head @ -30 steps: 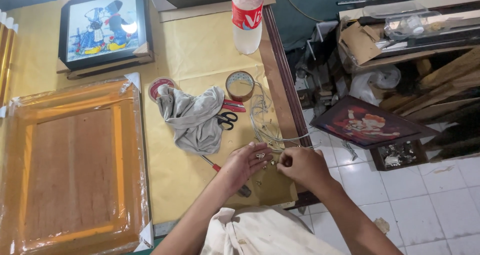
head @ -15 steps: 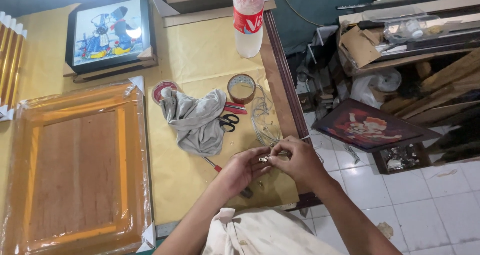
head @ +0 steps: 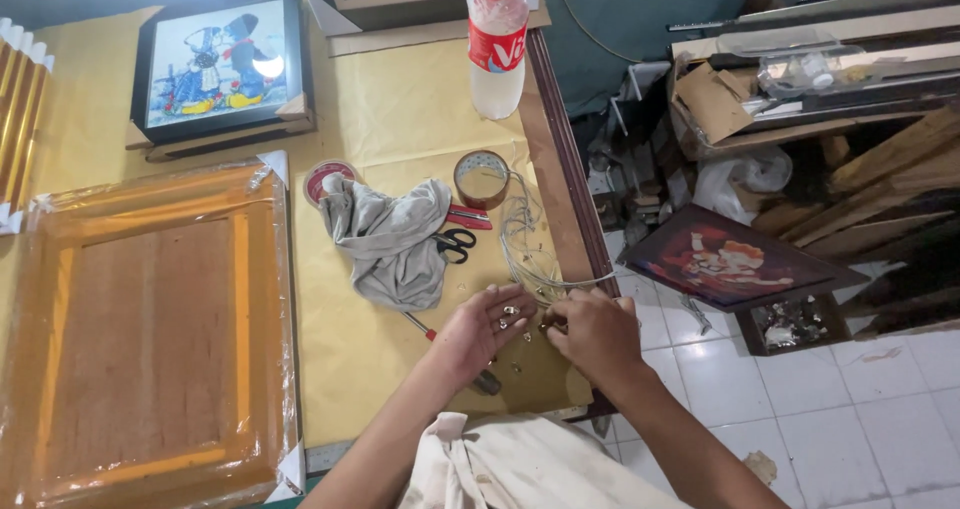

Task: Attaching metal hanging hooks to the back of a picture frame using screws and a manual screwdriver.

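Left hand [head: 487, 327] cupped open holding small metal fittings [head: 508, 315]; right hand [head: 594, 331] pinches one, best kept low over table [head: 400, 119].

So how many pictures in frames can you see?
3: a cartoon picture at the table's far end, a wrapped wooden frame on the left, a red picture on the floor. More may be hidden.

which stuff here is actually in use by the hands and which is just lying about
In use: left hand, right hand, small metal fittings, coil of wire.

Lying about: grey cloth, scissors, tape roll, plastic bottle, wrapped frame, framed picture.
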